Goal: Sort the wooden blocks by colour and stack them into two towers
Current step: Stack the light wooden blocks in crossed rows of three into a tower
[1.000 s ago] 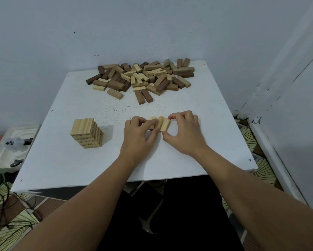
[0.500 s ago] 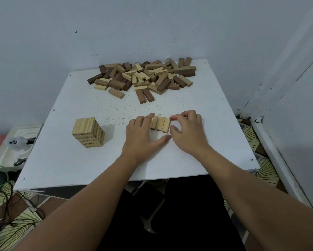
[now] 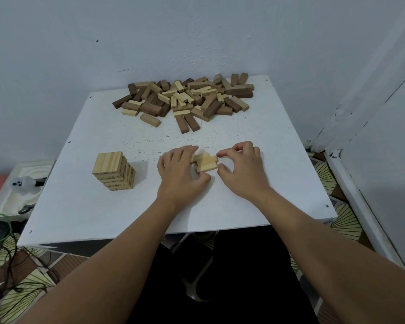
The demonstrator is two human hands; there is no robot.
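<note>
Progress is judged as early: one short light-wood tower (image 3: 113,170) is stood at the left of the tabletop (image 3: 255,141), while most mixed light and dark blocks (image 3: 187,99) are left heaped at the far edge. A small set of light blocks (image 3: 206,163) is grasped between the left hand (image 3: 180,170) and right hand (image 3: 241,169), both grips curled around it; no dark tower is begun

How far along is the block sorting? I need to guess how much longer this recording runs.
Early. Done: one short tower of light blocks stands on the white table. In hand: the left hand and right hand hold a few light blocks together between them. Left: the big mixed pile of light and dark blocks at the far edge; no dark tower is visible.
</note>
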